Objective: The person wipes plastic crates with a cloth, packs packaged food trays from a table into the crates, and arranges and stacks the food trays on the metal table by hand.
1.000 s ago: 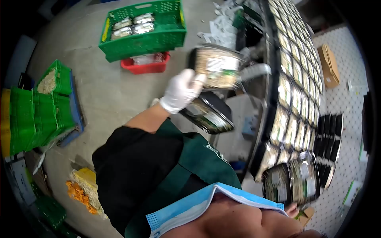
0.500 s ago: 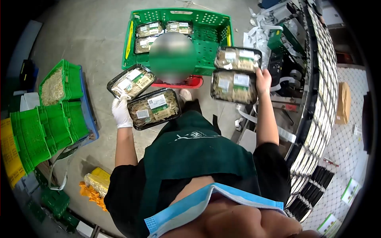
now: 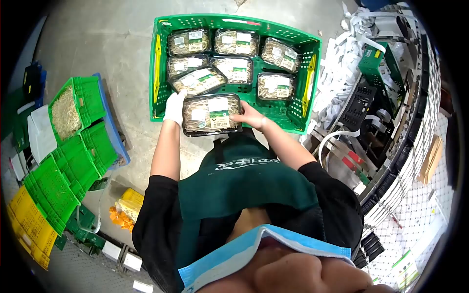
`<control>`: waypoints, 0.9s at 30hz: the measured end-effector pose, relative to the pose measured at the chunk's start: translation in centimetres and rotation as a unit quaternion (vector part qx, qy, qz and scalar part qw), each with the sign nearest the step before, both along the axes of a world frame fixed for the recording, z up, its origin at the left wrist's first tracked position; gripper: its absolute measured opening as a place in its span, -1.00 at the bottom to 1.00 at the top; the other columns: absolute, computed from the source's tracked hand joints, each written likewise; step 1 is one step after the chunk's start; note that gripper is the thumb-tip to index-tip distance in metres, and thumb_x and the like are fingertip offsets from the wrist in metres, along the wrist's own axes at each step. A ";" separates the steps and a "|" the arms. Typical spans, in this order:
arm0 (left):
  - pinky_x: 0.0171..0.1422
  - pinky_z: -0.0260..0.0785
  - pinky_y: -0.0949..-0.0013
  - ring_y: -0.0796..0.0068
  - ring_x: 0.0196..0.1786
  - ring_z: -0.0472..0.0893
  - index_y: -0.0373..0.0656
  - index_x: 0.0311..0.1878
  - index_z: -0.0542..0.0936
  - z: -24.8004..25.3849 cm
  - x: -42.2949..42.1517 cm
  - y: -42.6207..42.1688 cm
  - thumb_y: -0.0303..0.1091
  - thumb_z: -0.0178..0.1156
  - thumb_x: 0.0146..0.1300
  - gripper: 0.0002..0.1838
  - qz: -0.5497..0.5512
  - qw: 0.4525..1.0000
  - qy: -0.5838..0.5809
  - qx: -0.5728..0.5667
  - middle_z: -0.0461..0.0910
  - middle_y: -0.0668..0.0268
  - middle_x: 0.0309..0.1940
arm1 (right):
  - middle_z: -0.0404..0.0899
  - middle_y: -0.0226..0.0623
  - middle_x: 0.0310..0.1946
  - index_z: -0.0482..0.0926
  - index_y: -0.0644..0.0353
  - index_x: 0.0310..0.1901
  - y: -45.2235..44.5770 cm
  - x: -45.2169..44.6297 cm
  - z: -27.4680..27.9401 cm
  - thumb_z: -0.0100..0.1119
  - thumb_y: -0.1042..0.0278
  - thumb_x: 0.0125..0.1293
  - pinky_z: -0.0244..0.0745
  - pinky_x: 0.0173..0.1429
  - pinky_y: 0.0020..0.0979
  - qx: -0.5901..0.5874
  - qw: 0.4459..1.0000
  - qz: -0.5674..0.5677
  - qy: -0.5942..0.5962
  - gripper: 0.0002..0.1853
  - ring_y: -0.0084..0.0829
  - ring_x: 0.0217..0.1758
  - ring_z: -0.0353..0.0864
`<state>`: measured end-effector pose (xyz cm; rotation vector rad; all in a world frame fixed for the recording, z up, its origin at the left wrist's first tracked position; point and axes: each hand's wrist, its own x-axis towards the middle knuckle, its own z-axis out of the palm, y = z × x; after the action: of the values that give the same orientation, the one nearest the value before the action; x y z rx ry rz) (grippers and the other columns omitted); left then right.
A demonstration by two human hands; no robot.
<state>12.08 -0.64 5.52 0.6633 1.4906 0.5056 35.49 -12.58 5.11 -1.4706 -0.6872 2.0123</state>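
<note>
In front of me a green crate (image 3: 234, 20) holds several film-wrapped black tray packs of thin pale strands with white and green labels. One labelled tray pack (image 3: 200, 81) lies tilted over others at the crate's left front. My left hand (image 3: 175, 106), in a white glove, is closed at the near corner of that pack and the left edge of a nearer tray pack (image 3: 212, 115). This nearer pack is above the crate's front rim. My right hand (image 3: 251, 117), bare, grips its right edge, thumb on top. The left fingertips are partly hidden.
On the left, a green crate of loose pale strands (image 3: 66, 115) stands beside stacked green crates (image 3: 51, 188) and a yellow crate (image 3: 31, 227). To the right are heaped white paper strips (image 3: 337, 73) and a machine bench (image 3: 371, 156) with rollers.
The two packs from my right hand now lie in the crate's right side. That hand has moved left to the nearer pack. Both left-hand packs have shifted right and towards the crate.
</note>
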 end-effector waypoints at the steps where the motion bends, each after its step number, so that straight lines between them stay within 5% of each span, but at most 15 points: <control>1: -0.24 0.36 0.39 0.39 -0.30 0.48 -0.33 -0.21 0.43 -0.5 0.2 0.3 -0.29 0.07 0.10 -0.72 0.017 0.998 -0.044 -0.033 0.49 0.18 -0.28 | 0.37 0.01 -0.08 0.04 0.43 0.12 1.0 -0.5 0.1 0.34 0.18 -0.11 0.30 0.06 -0.38 -0.038 0.999 -0.016 -0.006 -0.14 -0.37 -0.02 0.39; 5: -0.37 0.37 0.40 0.45 -0.41 0.49 -0.28 -0.19 0.43 -2.1 -0.7 0.7 -0.22 0.09 0.11 -0.68 -0.007 0.988 -0.129 -0.090 0.50 0.22 -0.37 | 0.39 -0.11 -0.10 0.06 0.44 0.11 0.7 0.2 -1.7 0.29 0.18 -0.08 0.31 0.04 -0.39 -0.059 0.993 -0.046 0.095 -0.18 -0.39 -0.04 0.40; 6: -0.58 0.31 0.43 0.53 -0.59 0.45 -0.24 -0.23 0.45 -2.8 -3.3 2.1 -0.18 0.10 0.11 -0.69 -0.168 0.971 -0.098 -0.140 0.47 0.30 -0.54 | 0.38 -0.11 -0.07 0.11 0.43 0.10 1.0 1.3 -1.0 0.25 0.13 -0.04 0.28 0.06 -0.40 -0.049 0.997 -0.036 0.054 -0.23 -0.39 -0.01 0.38; 7: -0.72 0.18 0.49 0.60 -0.71 0.36 -0.18 -0.32 0.46 -1.1 -3.1 2.6 -0.15 0.11 0.10 -0.73 -0.192 0.965 -0.078 -0.159 0.38 0.39 -0.67 | 0.39 -0.13 -0.07 0.17 0.40 0.08 0.7 2.7 -1.2 0.21 0.13 -0.02 0.27 0.06 -0.41 -0.071 0.993 -0.080 0.042 -0.30 -0.39 -0.01 0.38; 10: -0.69 0.20 0.52 0.60 -0.71 0.33 -0.17 -0.33 0.44 -3.5 -7.7 3.1 -0.12 0.12 0.10 -0.71 -0.214 0.952 -0.074 -0.206 0.36 0.41 -0.67 | 0.43 -0.17 -0.11 0.25 0.35 0.03 -0.6 8.0 -2.1 0.17 0.20 0.02 0.31 0.04 -0.41 -0.104 0.981 -0.161 0.037 -0.42 -0.39 -0.07 0.43; 13: -0.44 0.41 0.32 0.24 -0.44 0.56 -0.22 -0.28 0.49 -2.3 -5.3 5.5 -0.27 0.06 0.12 -0.79 -0.413 0.825 0.312 -0.225 0.52 0.11 -0.50 | 0.45 -0.14 -0.13 0.27 0.41 0.02 -0.1 9.2 -5.1 0.19 0.14 0.00 0.36 0.00 -0.42 -0.088 0.986 -0.139 -0.016 -0.37 -0.36 -0.10 0.46; 15: -0.20 0.41 0.25 0.18 -0.17 0.54 -0.25 -0.26 0.54 -8.5 -6.8 5.6 -0.40 -0.01 0.09 -0.79 -0.440 0.751 0.454 -0.191 0.54 0.07 -0.26 | 0.46 -0.05 -0.14 0.28 0.49 0.01 -1.9 7.1 -14.9 0.25 -0.01 -0.10 0.37 -0.05 -0.43 -0.123 0.973 -0.103 -0.168 -0.23 -0.32 -0.13 0.48; 16: -0.09 0.37 0.28 0.25 -0.09 0.51 -0.22 -0.25 0.57 -7.3 -5.0 5.9 -0.44 -0.06 0.06 -0.76 -0.555 0.645 0.513 -0.111 0.50 0.14 -0.15 | 0.47 -0.04 -0.17 0.30 0.49 -0.03 -1.7 5.3 -15.5 0.25 -0.03 -0.12 0.37 -0.06 -0.43 -0.173 0.945 -0.017 -0.278 -0.24 -0.31 -0.15 0.49; 17: -0.08 0.37 0.29 0.24 -0.10 0.52 -0.19 -0.21 0.56 -5.1 -3.1 5.7 -0.39 -0.09 0.11 -0.73 -0.604 0.595 0.526 -0.070 0.52 0.14 -0.17 | 0.48 -0.04 -0.19 0.33 0.50 -0.06 -1.5 4.3 -15.7 0.25 -0.05 -0.14 0.38 -0.08 -0.43 -0.222 0.895 0.067 -0.382 -0.24 -0.30 -0.16 0.49; 18: -0.07 0.37 0.29 0.23 -0.10 0.52 -0.18 -0.19 0.55 -6.0 -2.9 5.2 -0.34 -0.10 0.13 -0.72 -0.545 0.630 0.549 -0.074 0.52 0.14 -0.17 | 0.48 -0.04 -0.19 0.33 0.50 -0.06 -1.6 5.0 -15.4 0.25 -0.05 -0.14 0.38 -0.08 -0.43 -0.226 0.893 0.059 -0.384 -0.24 -0.30 -0.16 0.49; 20: -0.02 0.33 0.29 0.23 -0.03 0.48 -0.16 -0.12 0.52 -11.2 -4.5 2.9 -0.23 -0.12 0.17 -0.67 -0.479 0.674 0.554 -0.100 0.47 0.13 -0.09 | 0.51 -0.18 -0.43 0.46 0.36 -0.19 -2.8 6.6 -14.4 0.26 0.11 -0.11 0.39 -0.42 -0.47 -0.369 0.881 -0.184 -0.234 -0.48 -0.46 -0.59 0.45; 21: 0.01 0.31 0.28 0.22 -0.01 0.46 -0.15 -0.10 0.50 -13.5 -5.5 2.0 -0.24 -0.11 0.14 -0.66 -0.497 0.672 0.540 -0.102 0.46 0.12 -0.07 | 0.51 -0.17 -0.37 0.43 0.35 -0.14 -4.3 8.7 -16.9 0.25 0.17 -0.09 0.40 -0.34 -0.43 -0.387 0.848 -0.234 -0.276 -0.49 -0.49 -0.50 0.47; 23: 0.04 0.29 0.28 0.17 -0.02 0.46 -0.13 -0.07 0.47 -13.0 -4.1 0.8 -0.31 -0.07 0.05 -0.65 -0.563 0.624 0.533 -0.096 0.47 0.11 -0.10 | 0.49 -0.20 -0.31 0.38 0.32 -0.10 -3.9 10.0 -17.1 0.21 0.29 -0.05 0.39 -0.24 -0.40 -0.036 0.833 -0.454 -0.313 -0.54 -0.49 -0.37 0.47; 25: 0.03 0.28 0.24 0.15 -0.04 0.46 -0.14 -0.10 0.48 -11.1 -1.4 0.3 -0.28 -0.13 0.07 -0.65 -0.684 0.567 0.458 0.030 0.46 0.05 -0.11 | 0.46 -0.24 -0.23 0.35 0.30 -0.10 -0.9 10.2 -15.6 0.17 0.40 -0.02 0.35 -0.12 -0.39 -0.186 0.856 -0.447 -0.181 -0.59 -0.45 -0.21 0.43; 27: 0.01 0.29 0.19 0.18 -0.08 0.48 -0.06 -0.07 0.47 -8.7 5.2 -0.6 -0.21 -0.16 0.09 -0.63 -0.694 0.604 0.387 0.053 0.47 0.13 -0.09 | 0.41 -0.26 -0.15 0.31 0.29 -0.08 1.0 9.3 -16.1 0.18 0.33 0.00 0.32 -0.11 -0.42 -0.126 0.875 -0.456 -0.106 -0.55 -0.42 -0.11 0.36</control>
<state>17.24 -1.24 -3.19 2.0220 1.1699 -1.0710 44.79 -11.57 -10.96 -1.7264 0.2212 1.2257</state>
